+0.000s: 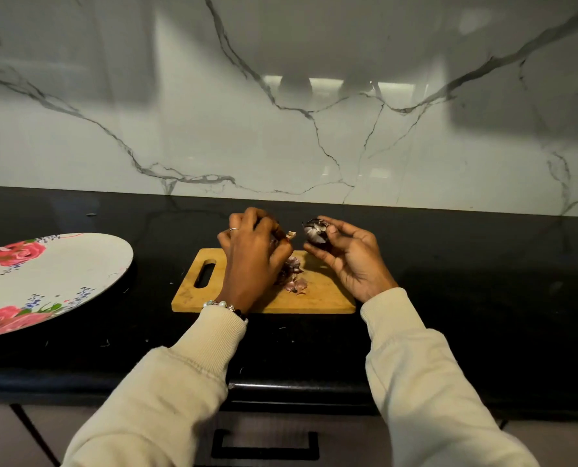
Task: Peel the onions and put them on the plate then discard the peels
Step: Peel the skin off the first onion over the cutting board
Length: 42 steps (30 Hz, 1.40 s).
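Your right hand (349, 256) holds the dark purple onion (315, 231) in its fingertips above the far edge of the wooden cutting board (328, 294). Your left hand (252, 252) pinches a pale peel scrap (291, 234) just beside it. Loose purple peels (294, 276) lie on the board; the floral plate (78, 264) sits far left.

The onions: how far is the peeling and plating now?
Partly done: loose peels already lie on the cutting board. In hand: the right hand holds an onion with skin still on it, and the left hand pinches a peel scrap. Left: the plate shows no onion, and no peels are discarded.
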Motion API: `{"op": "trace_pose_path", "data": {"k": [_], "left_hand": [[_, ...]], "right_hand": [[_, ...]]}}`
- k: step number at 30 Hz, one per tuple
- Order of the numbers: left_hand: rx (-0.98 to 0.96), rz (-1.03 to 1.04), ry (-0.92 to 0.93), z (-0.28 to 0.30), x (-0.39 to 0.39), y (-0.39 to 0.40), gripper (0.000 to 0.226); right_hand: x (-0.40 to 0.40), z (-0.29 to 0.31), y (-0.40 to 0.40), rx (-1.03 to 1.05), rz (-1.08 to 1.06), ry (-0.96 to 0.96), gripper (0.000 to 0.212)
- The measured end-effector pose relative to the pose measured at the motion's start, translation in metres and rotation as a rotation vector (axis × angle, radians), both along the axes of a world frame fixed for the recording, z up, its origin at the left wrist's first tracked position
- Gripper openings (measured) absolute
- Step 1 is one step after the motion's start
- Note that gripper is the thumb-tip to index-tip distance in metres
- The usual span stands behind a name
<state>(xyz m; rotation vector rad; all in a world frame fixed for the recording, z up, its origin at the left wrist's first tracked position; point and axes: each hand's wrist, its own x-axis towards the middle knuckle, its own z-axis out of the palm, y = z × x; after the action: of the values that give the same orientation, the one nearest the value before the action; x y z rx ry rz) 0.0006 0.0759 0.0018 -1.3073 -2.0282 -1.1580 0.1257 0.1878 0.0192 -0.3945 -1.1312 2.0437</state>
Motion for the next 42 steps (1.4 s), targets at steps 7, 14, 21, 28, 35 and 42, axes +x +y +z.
{"op": "trace_pose_path", "data": {"k": [7, 14, 21, 28, 35, 42], "left_hand": [[-0.017, -0.059, 0.006, 0.0032, 0.0067, -0.0028, 0.020], [0.057, -0.189, 0.077, 0.0005, 0.0024, 0.0004, 0.020], [0.053, -0.194, 0.165, -0.0001, 0.0035, -0.0012, 0.013], [-0.020, -0.185, 0.144, -0.0006, 0.0070, -0.0013, 0.017], [-0.103, -0.112, 0.177, -0.0025, 0.0083, 0.0032, 0.022], [-0.131, -0.108, 0.147, -0.0009, 0.0068, 0.0000, 0.022]], "right_hand": [[-0.0002, -0.0019, 0.0006, 0.071, -0.014, -0.083, 0.019], [-0.0009, -0.0031, -0.0014, 0.113, 0.033, -0.099, 0.018], [-0.0017, -0.0032, -0.0047, 0.128, 0.092, -0.094, 0.018], [-0.0035, -0.0060, -0.0027, 0.127, 0.096, -0.129, 0.019], [-0.0035, -0.0044, -0.0036, 0.125, 0.083, -0.122, 0.017], [-0.0014, -0.0039, 0.0004, 0.062, 0.009, -0.119, 0.020]]}}
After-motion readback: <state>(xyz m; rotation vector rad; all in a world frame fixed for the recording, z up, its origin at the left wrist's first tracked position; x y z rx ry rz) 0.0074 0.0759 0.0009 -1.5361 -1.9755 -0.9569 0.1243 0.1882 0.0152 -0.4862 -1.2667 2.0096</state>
